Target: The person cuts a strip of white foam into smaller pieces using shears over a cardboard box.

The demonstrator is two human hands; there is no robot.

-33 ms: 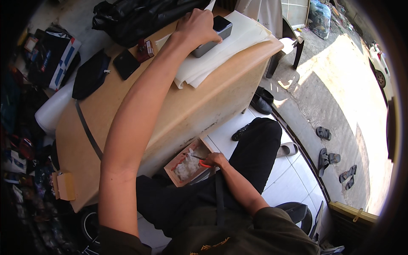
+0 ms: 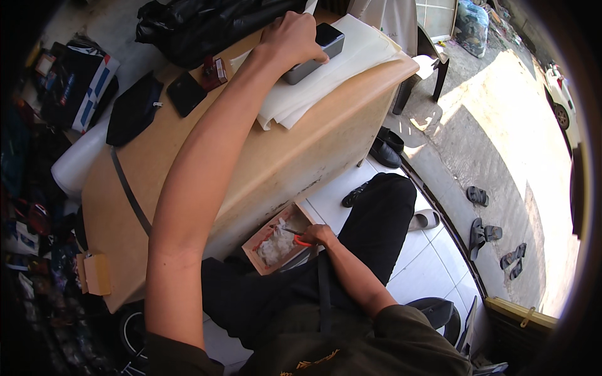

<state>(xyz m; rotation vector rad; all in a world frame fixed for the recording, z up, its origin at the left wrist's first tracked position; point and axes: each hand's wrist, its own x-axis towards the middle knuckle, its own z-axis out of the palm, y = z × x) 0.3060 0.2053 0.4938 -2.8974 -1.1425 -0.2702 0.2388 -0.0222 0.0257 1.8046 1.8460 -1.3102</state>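
My left hand (image 2: 290, 41) reaches across the wooden table (image 2: 263, 166), fingers curled and largely hidden behind the knuckles. Its thumb rests against a grey box (image 2: 307, 69) with a black top, which lies on a stack of off-white sheets (image 2: 285, 108); cloth or paper, I cannot tell. A thin white piece (image 2: 311, 6) sticks up just beyond those fingers. Low by my thigh, my right hand (image 2: 320, 235) is closed round orange-handled scissors (image 2: 303, 240). The blades point left over an open box (image 2: 254, 247) of whitish scraps (image 2: 276, 247) on the floor.
On the table lie a black flat case (image 2: 186, 95), a dark red small box (image 2: 214, 74), a dark cap-like item (image 2: 133, 113) and black plastic sheeting (image 2: 182, 31). Black shoes (image 2: 385, 150) stand by the table's end. Sandals (image 2: 478, 235) lie outside.
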